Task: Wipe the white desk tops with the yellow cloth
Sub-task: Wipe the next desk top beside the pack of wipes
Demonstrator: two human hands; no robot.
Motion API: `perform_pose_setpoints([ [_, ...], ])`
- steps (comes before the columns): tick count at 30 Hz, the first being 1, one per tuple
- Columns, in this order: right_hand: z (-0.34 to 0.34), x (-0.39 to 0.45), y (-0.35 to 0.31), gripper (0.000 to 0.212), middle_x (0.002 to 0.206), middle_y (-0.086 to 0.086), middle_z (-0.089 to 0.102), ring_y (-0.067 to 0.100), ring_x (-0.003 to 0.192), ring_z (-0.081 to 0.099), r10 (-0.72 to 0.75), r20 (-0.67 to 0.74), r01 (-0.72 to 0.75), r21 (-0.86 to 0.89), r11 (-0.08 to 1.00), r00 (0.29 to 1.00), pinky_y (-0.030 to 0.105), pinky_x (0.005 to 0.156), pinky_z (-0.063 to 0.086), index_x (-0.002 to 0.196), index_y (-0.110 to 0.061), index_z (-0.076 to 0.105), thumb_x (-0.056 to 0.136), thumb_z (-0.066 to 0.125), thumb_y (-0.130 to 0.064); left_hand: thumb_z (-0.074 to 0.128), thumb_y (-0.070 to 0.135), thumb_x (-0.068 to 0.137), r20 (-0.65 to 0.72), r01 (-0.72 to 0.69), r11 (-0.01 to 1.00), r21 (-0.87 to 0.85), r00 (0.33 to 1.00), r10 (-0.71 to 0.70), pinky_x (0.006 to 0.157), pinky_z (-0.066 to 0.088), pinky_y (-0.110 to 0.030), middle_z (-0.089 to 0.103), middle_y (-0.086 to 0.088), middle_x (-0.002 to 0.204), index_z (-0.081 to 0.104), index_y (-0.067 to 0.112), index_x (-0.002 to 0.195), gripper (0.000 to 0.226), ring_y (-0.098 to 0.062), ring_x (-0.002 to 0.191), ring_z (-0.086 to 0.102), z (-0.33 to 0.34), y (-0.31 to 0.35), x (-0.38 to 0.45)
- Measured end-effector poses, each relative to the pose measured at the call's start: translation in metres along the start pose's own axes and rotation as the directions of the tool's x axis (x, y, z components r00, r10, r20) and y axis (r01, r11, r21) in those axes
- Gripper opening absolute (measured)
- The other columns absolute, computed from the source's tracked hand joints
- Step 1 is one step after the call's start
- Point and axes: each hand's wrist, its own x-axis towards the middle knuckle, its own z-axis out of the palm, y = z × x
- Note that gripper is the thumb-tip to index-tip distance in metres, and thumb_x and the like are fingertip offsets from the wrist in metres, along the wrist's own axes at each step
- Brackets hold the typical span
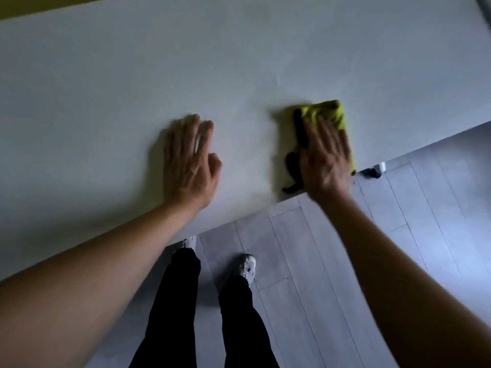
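Two bare forearms reach up from the frame's bottom. One left hand (190, 160) lies flat, fingers straight, on the white surface (106, 88). One right hand (325, 158) presses one yellow cloth (333, 112) (long axis running bottom-to-top) at right of centre, near the surface edge.

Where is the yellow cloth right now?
In the head view, the yellow cloth lies on the white desk top, right of centre near its front edge, pressed flat under the right hand.

Both bare forearms reach toward twelve o'clock; left hand (190, 162) lies flat, fingers straight; right hand (325, 158) presses palm-down, fingers extended.
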Motion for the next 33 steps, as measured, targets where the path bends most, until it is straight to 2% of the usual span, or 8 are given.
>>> perform_pose_setpoints([
  [7,-0.005,0.015,0.025,0.065,0.163,0.009,0.033,0.025,0.152,0.026,0.295,-0.076,-0.295,0.013,0.956,0.953,0.048,0.126,0.013,0.159,-0.026,0.031,0.096,0.039,-0.039,0.038,0.028,0.097,-0.054,0.022,0.999,0.030,0.998,-0.020,0.128,0.014,-0.052,0.034,-0.014,0.166,0.043,0.014,0.156,0.061,-0.040,0.154,0.028,0.002,0.003,-0.001],
  [11,0.011,-0.028,-0.070,0.068,0.158,0.013,0.041,0.027,0.149,0.033,0.034,-0.065,-0.030,0.064,0.997,0.997,0.050,0.124,0.020,0.156,-0.021,0.038,0.094,0.057,-0.041,0.039,0.027,0.098,-0.062,0.018,0.999,0.038,0.998,-0.016,0.128,0.016,-0.054,0.036,-0.014,0.165,0.044,0.014,0.155,0.060,-0.040,0.153,0.030,0.001,0.002,0.001],
  [13,0.014,-0.050,-0.114,0.062,0.161,0.010,0.037,0.023,0.151,0.030,-0.155,0.012,0.151,0.150,0.977,0.988,0.048,0.125,0.015,0.156,-0.021,0.038,0.100,0.048,-0.047,0.039,0.026,0.096,-0.074,0.010,1.000,0.027,0.997,-0.008,0.128,0.017,-0.053,0.037,-0.014,0.165,0.046,0.014,0.155,0.060,-0.040,0.153,0.031,0.001,0.000,0.000],
  [17,0.015,-0.040,-0.093,0.059,0.163,0.005,0.032,0.020,0.154,0.024,-0.351,0.058,0.337,0.170,0.926,0.935,0.045,0.126,0.013,0.158,-0.023,0.033,0.103,0.043,-0.042,0.039,0.026,0.098,-0.081,-0.039,0.999,0.031,0.996,0.041,0.127,0.019,-0.053,0.036,-0.014,0.165,0.045,0.014,0.156,0.060,-0.039,0.153,0.031,0.000,-0.006,0.000],
  [20,0.012,-0.004,-0.013,0.069,0.162,0.007,0.036,0.023,0.152,0.028,-0.126,0.024,0.124,0.069,0.990,0.992,0.044,0.126,0.015,0.159,-0.026,0.031,0.095,0.053,-0.042,0.037,0.025,0.101,-0.084,-0.035,0.999,0.036,0.996,0.038,0.128,0.018,-0.052,0.035,-0.014,0.166,0.043,0.013,0.157,0.058,-0.039,0.153,0.031,0.001,-0.005,0.000],
  [24,-0.013,0.040,0.063,0.064,0.164,0.006,0.033,0.025,0.151,0.027,0.147,0.021,-0.147,-0.006,0.989,0.989,0.043,0.125,0.016,0.159,-0.027,0.029,0.099,0.040,-0.048,0.038,0.024,0.100,-0.097,-0.008,0.999,0.038,0.995,0.012,0.129,0.017,-0.049,0.036,-0.013,0.166,0.044,0.014,0.157,0.058,-0.038,0.153,0.031,0.005,-0.004,0.001],
  [29,-0.023,0.043,0.077,0.075,0.166,0.006,0.027,0.022,0.155,0.019,-0.002,0.058,0.006,-0.074,0.997,0.998,0.045,0.127,0.009,0.161,-0.026,0.023,0.098,0.037,-0.066,0.039,0.025,0.099,-0.084,0.006,0.999,0.038,0.996,-0.003,0.127,0.019,-0.052,0.035,-0.013,0.166,0.043,0.014,0.157,0.059,-0.038,0.153,0.030,0.002,-0.001,0.001],
  [33,-0.010,0.045,0.054,0.086,0.167,0.011,0.021,0.023,0.156,0.013,0.106,0.041,-0.104,-0.040,0.994,0.994,0.048,0.127,0.009,0.162,-0.019,0.017,0.096,0.033,-0.072,0.039,0.025,0.099,-0.084,0.015,0.999,0.045,0.996,-0.011,0.127,0.020,-0.053,0.036,-0.013,0.166,0.044,0.014,0.156,0.059,-0.039,0.153,0.031,0.006,0.003,0.002],
])
